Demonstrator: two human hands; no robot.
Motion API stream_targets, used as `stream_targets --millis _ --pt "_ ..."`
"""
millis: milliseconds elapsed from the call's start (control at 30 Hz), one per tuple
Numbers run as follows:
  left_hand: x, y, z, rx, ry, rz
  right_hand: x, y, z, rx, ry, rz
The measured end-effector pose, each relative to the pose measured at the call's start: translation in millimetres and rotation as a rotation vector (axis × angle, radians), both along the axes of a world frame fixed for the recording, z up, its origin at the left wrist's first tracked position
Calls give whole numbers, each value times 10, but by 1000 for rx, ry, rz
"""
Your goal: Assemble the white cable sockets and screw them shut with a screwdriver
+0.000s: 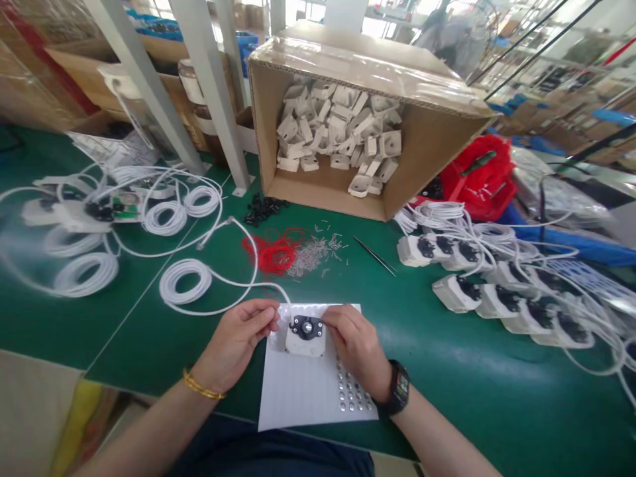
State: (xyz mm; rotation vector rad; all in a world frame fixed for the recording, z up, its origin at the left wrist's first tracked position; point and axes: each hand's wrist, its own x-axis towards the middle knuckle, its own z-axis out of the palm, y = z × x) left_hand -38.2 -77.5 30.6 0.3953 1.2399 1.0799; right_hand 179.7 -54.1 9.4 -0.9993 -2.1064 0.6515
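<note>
A small white housing stands on a white sheet, with a black plate on top that has a round shiny centre and screws. From its left corner runs a white cable to a coil. My left hand is just left of the housing, its thumb and fingers pinched; a clear bit seems to show at the tips, too small to name. Curled against the housing's right edge are the fingers of my right hand, thumb hidden. Rows of clear round dots lie on the sheet below that hand.
Beyond the sheet lie red rubber bands, loose screws, tweezers and small black parts. A tilted carton holds white shells. Several cabled housings stand right; more coiled cables lie left.
</note>
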Motion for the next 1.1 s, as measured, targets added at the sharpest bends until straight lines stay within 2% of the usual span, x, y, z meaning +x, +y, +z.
stream_targets --millis 133,233,367,500,567,667,800,867,967,1033,1100 --pt "27 54 -45 93 279 -95 -15 -4 17 -170 146 -162" --pt "31 91 -28 142 498 -233 -40 -39 47 -261 171 -173" --pt "26 119 -4 228 707 -387 -64 -107 13 -172 96 -137" --pt "3 108 -20 453 860 -498 -59 -134 -60 -12 16 -65" --pt "-17 70 -49 547 878 -515 -51 -138 -77 2 43 -58" --pt "-60 -19 -122 575 864 -459 -25 -157 -59 -43 95 -62" --pt "-115 -101 -227 552 806 -407 35 -79 8 -265 61 -75" --pt "-123 -100 -250 557 825 -461 48 101 22 -307 35 -175" --pt "-112 -113 -214 524 812 -513 22 504 8 -214 -80 -276" --pt "-101 -173 -159 447 726 -456 -17 738 -3 -148 -220 -250" --pt "-92 -242 -129 325 594 -291 -48 876 -41 -124 -363 -199"
